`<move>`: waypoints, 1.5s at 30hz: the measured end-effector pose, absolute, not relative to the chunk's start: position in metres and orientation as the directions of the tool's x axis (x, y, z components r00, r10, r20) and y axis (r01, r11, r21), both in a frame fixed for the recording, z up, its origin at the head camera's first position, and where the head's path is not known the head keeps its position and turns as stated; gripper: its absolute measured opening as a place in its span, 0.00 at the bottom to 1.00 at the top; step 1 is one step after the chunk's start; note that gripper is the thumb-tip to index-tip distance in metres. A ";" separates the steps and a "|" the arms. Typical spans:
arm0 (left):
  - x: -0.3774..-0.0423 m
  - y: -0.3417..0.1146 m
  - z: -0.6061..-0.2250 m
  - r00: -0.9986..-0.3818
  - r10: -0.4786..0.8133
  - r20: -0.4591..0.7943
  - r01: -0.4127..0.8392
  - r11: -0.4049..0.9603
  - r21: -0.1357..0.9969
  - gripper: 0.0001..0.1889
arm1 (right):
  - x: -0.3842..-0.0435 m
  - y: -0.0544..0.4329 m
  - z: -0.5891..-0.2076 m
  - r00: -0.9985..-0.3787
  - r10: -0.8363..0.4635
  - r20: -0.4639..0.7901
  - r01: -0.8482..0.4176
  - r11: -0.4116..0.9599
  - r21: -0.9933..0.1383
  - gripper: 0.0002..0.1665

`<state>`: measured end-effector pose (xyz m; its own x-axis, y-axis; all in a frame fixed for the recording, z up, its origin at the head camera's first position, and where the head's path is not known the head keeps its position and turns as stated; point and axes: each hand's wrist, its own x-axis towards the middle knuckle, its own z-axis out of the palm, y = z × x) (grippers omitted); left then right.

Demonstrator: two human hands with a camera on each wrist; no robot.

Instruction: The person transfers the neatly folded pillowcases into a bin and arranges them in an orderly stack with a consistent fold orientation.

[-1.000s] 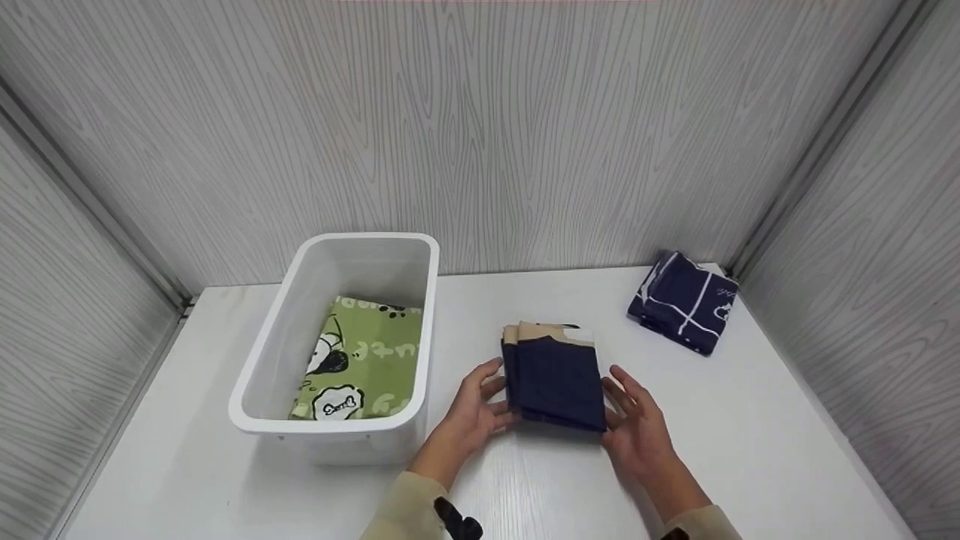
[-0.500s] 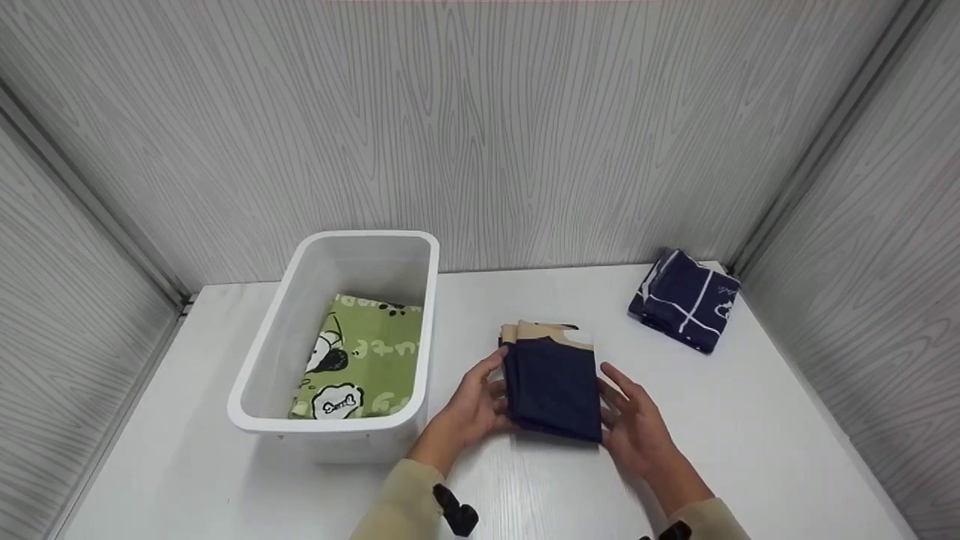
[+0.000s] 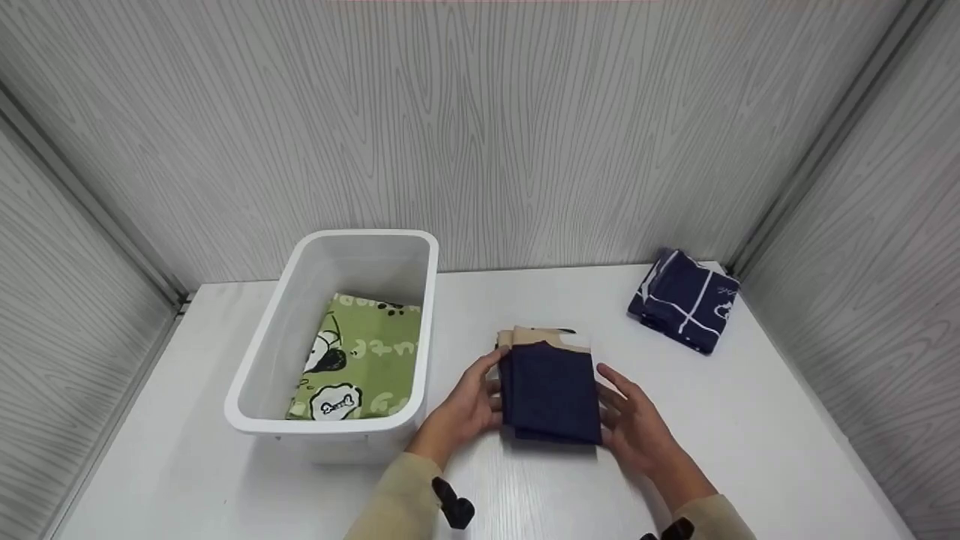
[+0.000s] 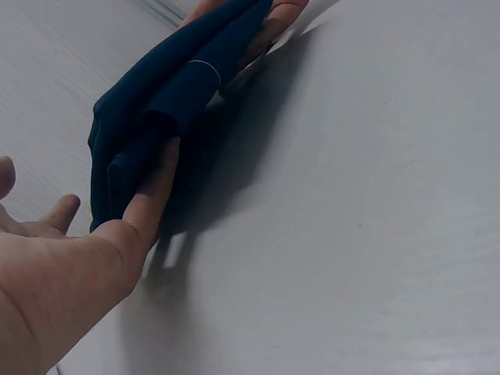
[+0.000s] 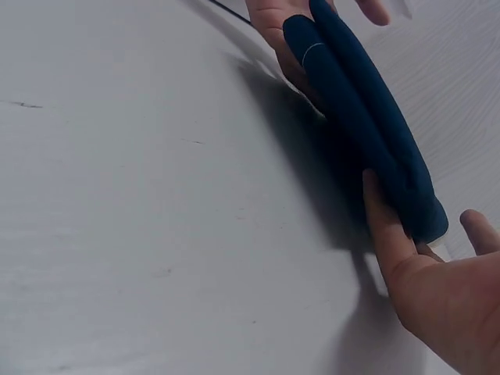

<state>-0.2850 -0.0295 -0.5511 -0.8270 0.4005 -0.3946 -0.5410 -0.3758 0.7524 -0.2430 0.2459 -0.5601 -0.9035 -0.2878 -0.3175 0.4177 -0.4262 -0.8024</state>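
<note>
A folded navy cloth [image 3: 555,394] with a beige and white band along its far end is between my two hands, just over the white table. My left hand [image 3: 466,409] supports its left side, fingers [image 4: 154,191] extended underneath and thumb by the upper left edge. At the opposite side my right hand [image 3: 636,427] has straight fingers [image 5: 384,223] under the cloth, its thumb standing away from it. In both wrist views the cloth's near edge shows rolled layers, with a dark shadow beneath.
Left of the hands stands a white plastic bin [image 3: 251,375] holding a folded green printed cloth [image 3: 382,352]. Another folded navy cloth [image 3: 686,300] with white lines lies at the back right of the table [image 3: 750,435]. Grey wood-grain walls [image 3: 480,135] enclose the back and sides.
The navy cloth has shifted slightly toward me and to the left, with both hands moving along. My left thumb has come up against its left edge. The bin and other cloths stay put.
</note>
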 end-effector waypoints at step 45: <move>-0.278 -0.037 -0.570 -0.859 0.422 -0.290 -0.404 -0.210 0.890 0.36 | -0.261 0.255 -0.573 -0.892 -0.348 -0.288 0.303 0.011 -0.953 0.42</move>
